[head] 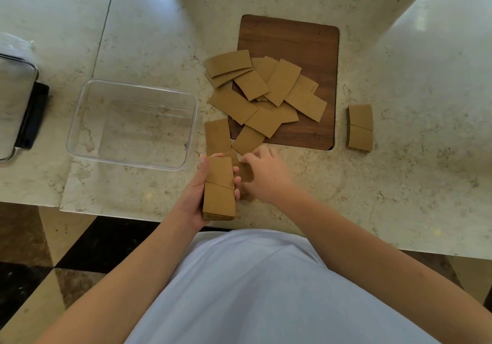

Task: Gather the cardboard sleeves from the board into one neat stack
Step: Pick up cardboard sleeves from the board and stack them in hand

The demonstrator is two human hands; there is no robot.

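Left hand [198, 192] fingers round sleeve stack [219, 186]; right hand [266, 174] grip on half-hidden sleeve [245, 172] unclear.

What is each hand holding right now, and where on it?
The left hand grips a stack of cardboard sleeves by its long sides. The right hand pinches a single sleeve lying on the counter, at its edge.

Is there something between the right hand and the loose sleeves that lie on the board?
Nothing visible blocks it. The right hand already touches a sleeve beside the stack held by the left hand. Only bare counter and more sleeves lie between it and the loose pile on the board.
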